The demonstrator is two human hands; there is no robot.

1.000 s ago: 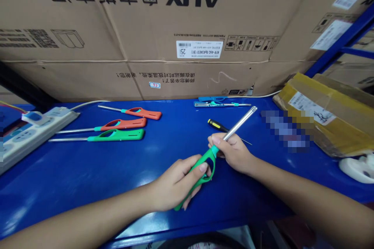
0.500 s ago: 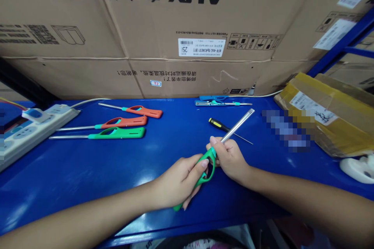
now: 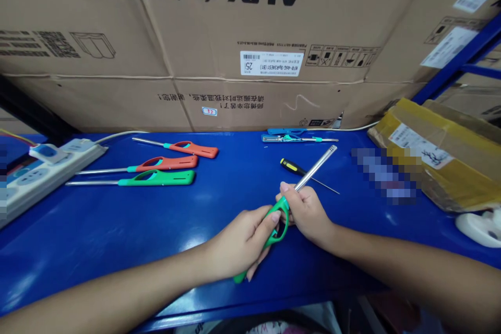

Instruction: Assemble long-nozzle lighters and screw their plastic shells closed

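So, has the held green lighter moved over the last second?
Yes, slightly left in view: against the unmoved screwdriver, the held green lighter reached right of the screwdriver's tip; now it stops left of it.

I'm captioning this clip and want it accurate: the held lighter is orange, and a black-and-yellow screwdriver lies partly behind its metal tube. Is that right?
Not quite: the head view shows that the held lighter is green, not orange. The black-and-yellow screwdriver does lie partly behind its metal tube.
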